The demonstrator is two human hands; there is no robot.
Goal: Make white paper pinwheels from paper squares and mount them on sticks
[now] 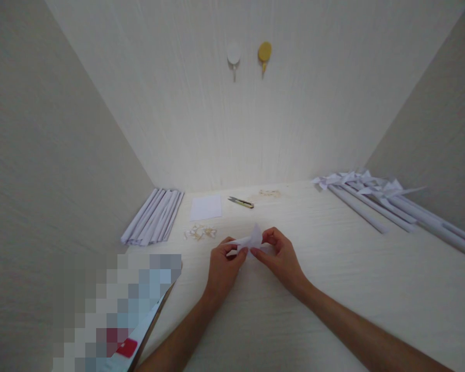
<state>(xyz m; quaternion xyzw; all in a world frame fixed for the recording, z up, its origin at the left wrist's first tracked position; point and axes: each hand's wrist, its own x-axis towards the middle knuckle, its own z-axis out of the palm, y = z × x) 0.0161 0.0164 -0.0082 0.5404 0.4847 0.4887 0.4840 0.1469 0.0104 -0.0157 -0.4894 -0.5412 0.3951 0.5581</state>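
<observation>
Between my two hands is a small white sheet of paper [251, 241], partly folded, with one corner pointing up. My left hand [225, 264] pinches its left side between thumb and fingers. The thumb and fingers of my right hand [282, 254] close on its right edge. Just beyond my left hand lies a small heap of short white-tipped cotton swab pieces [200, 232]. Farther back are a flat white paper square [205, 207] and thread snips [241, 202] with pointed dark blades.
Rolled white paper tubes [153, 217] lie at the left wall. Paper pinwheels on tube sticks [366, 194] lie at the right. Small tan bits [269, 194] sit at the back. White and yellow hooks [264, 52] hang on the wall. A partly blurred box [139, 320] stands front left.
</observation>
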